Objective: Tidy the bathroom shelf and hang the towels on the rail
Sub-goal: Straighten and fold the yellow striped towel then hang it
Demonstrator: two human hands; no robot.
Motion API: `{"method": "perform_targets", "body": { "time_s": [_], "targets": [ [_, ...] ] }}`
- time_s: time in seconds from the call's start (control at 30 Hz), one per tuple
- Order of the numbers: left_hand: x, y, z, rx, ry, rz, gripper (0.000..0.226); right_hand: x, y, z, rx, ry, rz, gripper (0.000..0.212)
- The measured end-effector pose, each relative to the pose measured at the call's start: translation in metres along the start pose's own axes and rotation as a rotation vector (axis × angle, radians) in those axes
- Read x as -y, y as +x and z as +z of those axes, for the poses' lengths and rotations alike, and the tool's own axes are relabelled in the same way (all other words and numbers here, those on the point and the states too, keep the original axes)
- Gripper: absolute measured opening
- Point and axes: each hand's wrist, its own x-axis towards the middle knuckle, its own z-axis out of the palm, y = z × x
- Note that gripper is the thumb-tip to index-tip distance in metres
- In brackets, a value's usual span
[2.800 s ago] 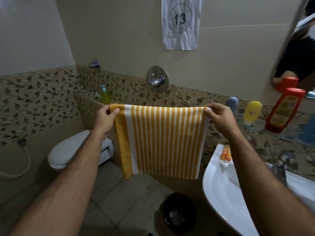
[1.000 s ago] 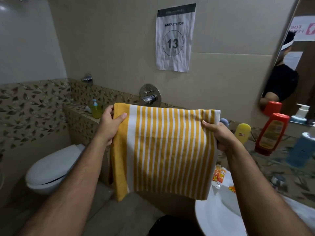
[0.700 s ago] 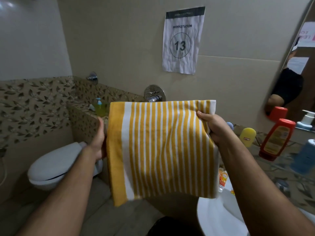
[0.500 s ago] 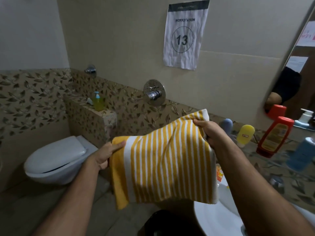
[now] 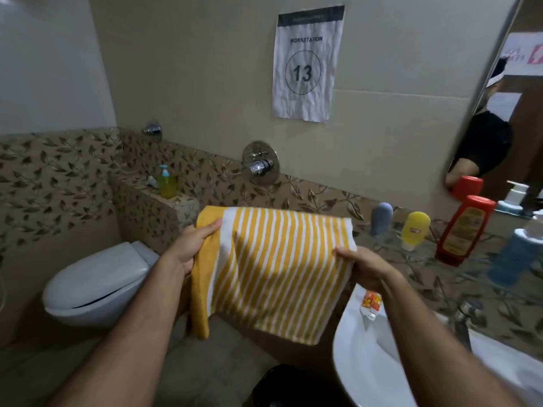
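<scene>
At nine o'clock sits the toilet [image 5: 97, 286]. The left hand [image 5: 192, 248] grips the striped towel [image 5: 273, 271] by its yellow edge; the right hand [image 5: 363, 267] pinches its opposite edge. Bottles line the shelf [image 5: 470, 259] at three o'clock.

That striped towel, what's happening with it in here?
A person is holding the yellow and white striped towel out in front of them, the left hand gripping its left edge and the right hand gripping its right edge. It hangs folded over between the toilet and the sink. No towel rail shows in this view. Several bottles stand on the glass shelf by the mirror.
</scene>
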Motion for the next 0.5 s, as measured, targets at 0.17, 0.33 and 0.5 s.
{"method": "perform_targets", "body": {
  "time_s": [0.17, 0.33, 0.5],
  "targets": [
    [0.015, -0.006, -0.008, 0.021, 0.060, -0.064, 0.039, -0.015, 0.004, 0.013, -0.159, 0.067, -0.018, 0.035],
    [0.007, -0.009, -0.005, 0.032, -0.015, -0.026, 0.035, 0.004, -0.004, -0.004, -0.005, 0.136, -0.168, 0.064],
    [0.015, -0.008, -0.008, 0.017, 0.026, -0.090, 0.043, -0.022, 0.006, 0.004, -0.063, -0.042, -0.077, 0.044]
  ]
}}
